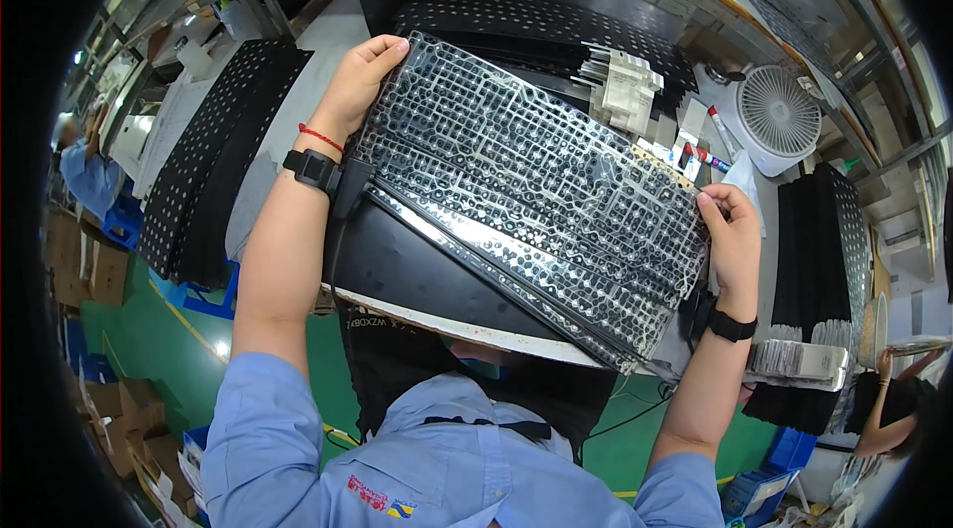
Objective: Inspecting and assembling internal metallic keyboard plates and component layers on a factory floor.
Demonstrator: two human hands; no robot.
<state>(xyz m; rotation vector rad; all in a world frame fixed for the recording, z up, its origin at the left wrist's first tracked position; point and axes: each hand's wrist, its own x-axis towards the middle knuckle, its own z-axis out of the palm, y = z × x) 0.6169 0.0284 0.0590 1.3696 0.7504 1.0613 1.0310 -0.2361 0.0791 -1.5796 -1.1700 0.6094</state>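
A clear plastic keyboard membrane sheet (526,161), printed with fine traces and many round dots, is stretched at a slant between my two hands. My left hand (355,86) pinches its upper left corner between thumb and fingers. At the right edge, my right hand (733,225) grips it the same way. Under the sheet lies a smooth black panel (422,275) near the front edge of the table. A long, narrow black bar (496,275) runs diagonally below the sheet, partly hidden by it.
Stacks of black sheets with pale dots lie at the left (213,161), right (819,260) and back (536,22). Beyond the membrane are bundled whitish strips (625,91), a marker (713,161) and a white fan (779,116). Another bundle (799,361) sits near my right wrist. Other people work at both sides.
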